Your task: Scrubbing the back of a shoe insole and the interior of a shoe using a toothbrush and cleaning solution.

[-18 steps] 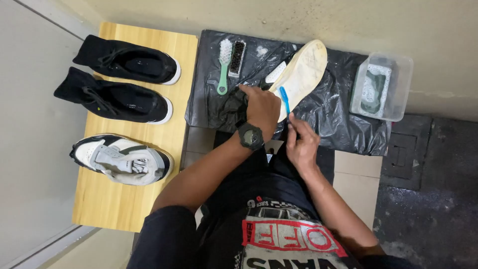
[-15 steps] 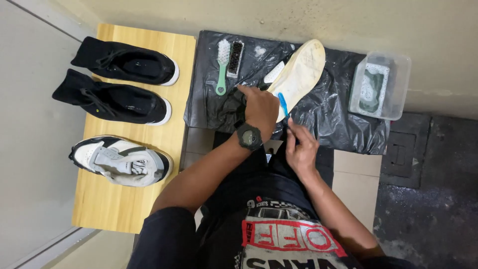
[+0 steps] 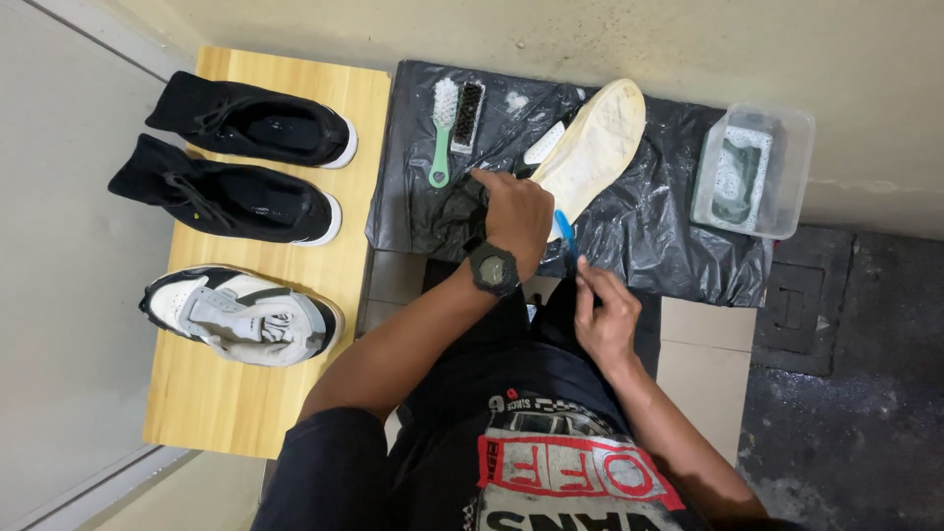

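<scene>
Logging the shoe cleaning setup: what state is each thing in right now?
shoe: sole up, held by left hand
blue brush: gripped by right hand
green brush: lying unused
plastic tub: open, foamy water
three shoes: upright on wooden board

The worktop (image 3: pixel 246 393) is pale, smooth wood grain. A glossy, crinkled black plastic sheet (image 3: pixel 669 236) lies under the matt cream shoe sole (image 3: pixel 595 147). The clear plastic tub (image 3: pixel 755 169) holds suds. The black sneakers (image 3: pixel 246 123) look like matt cloth; the floor (image 3: pixel 855 413) is rough.
</scene>
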